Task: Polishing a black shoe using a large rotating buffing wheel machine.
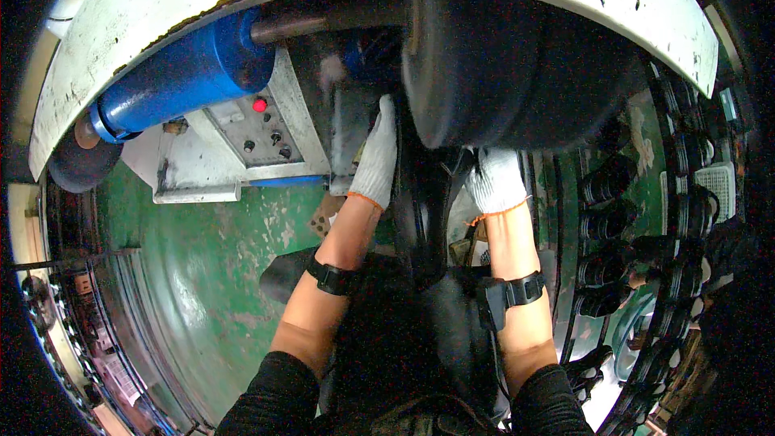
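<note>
Between the gloved fingers is a long, smooth black shoe-like piece (424,214) with a dull sheen, beneath a broad, rounded dark wheel (500,73) with a blurred face. In ribbed white knit edged orange, the left hand (378,153) holds its fingers straight and close together beside the piece; the right hand (495,182) is opposite, fingertips hidden, so I cannot tell either grip. Left of the fingers are a glossy blue cylinder (186,77) and scuffed green floor (202,274); rightward, racked black shoes (607,222).
</note>
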`<state>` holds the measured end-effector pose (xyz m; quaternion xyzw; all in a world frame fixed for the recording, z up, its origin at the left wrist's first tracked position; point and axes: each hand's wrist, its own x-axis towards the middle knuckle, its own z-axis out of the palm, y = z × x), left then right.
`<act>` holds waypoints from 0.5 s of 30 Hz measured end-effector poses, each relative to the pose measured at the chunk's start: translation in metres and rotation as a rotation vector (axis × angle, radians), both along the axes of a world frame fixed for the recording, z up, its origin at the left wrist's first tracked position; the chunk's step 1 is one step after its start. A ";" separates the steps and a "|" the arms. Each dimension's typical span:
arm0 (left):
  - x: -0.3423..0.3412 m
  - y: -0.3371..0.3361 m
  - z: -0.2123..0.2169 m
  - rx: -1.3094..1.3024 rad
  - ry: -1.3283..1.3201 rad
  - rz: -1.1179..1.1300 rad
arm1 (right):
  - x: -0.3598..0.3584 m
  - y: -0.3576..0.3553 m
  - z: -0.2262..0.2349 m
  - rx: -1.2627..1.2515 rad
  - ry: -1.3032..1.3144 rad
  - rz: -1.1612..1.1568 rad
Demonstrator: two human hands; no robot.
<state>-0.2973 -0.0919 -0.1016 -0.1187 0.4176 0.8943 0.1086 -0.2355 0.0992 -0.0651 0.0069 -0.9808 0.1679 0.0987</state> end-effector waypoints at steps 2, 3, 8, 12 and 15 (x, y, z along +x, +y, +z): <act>0.012 -0.011 0.028 -0.148 -0.003 -0.137 | -0.004 -0.013 0.001 0.108 0.147 0.040; 0.016 -0.013 0.042 -0.277 0.005 -0.284 | -0.005 -0.016 0.005 0.236 0.305 0.069; 0.023 -0.003 0.044 -0.500 0.252 -0.339 | -0.007 -0.009 0.006 -0.814 0.042 0.109; 0.026 -0.014 0.034 -0.760 0.478 -0.359 | 0.000 -0.007 0.036 -0.579 -0.066 0.059; 0.026 0.010 0.031 -0.887 0.691 -0.392 | -0.017 -0.004 0.056 -2.095 -0.006 -0.521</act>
